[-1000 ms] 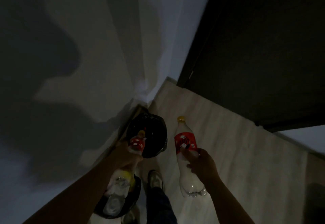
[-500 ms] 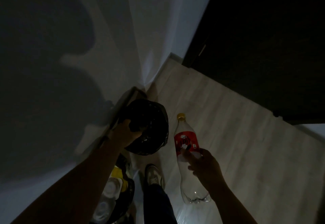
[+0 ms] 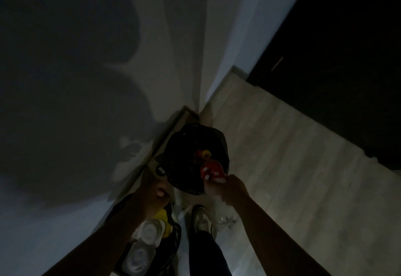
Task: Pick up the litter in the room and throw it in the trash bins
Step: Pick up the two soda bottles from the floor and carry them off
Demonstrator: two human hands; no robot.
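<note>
A clear plastic bottle [image 3: 211, 170] with a red label and yellow cap is tilted neck-first over the far bin [image 3: 180, 145], which is lined with a black bag. My right hand [image 3: 231, 189] grips the bottle just below its label, at the bin's near right rim. Another red-labelled bottle [image 3: 198, 153] lies dimly inside that bin. My left hand [image 3: 157, 191] hangs near the bin's near left rim, fingers loosely curled, holding nothing. A second bin [image 3: 176, 235] below my left forearm holds several clear bottles [image 3: 149, 230] and something yellow.
Both bins stand along the wall [image 3: 108, 124] in a dim corner. A dark door or cabinet [image 3: 336, 80] fills the upper right. Pale wood floor [image 3: 293, 178] stretches to the right. My shoe [image 3: 201, 219] is planted between the bins.
My left hand has pulled back from over the far bin, now empty. My right hand has swung its bottle left and tipped the neck into that bin.
</note>
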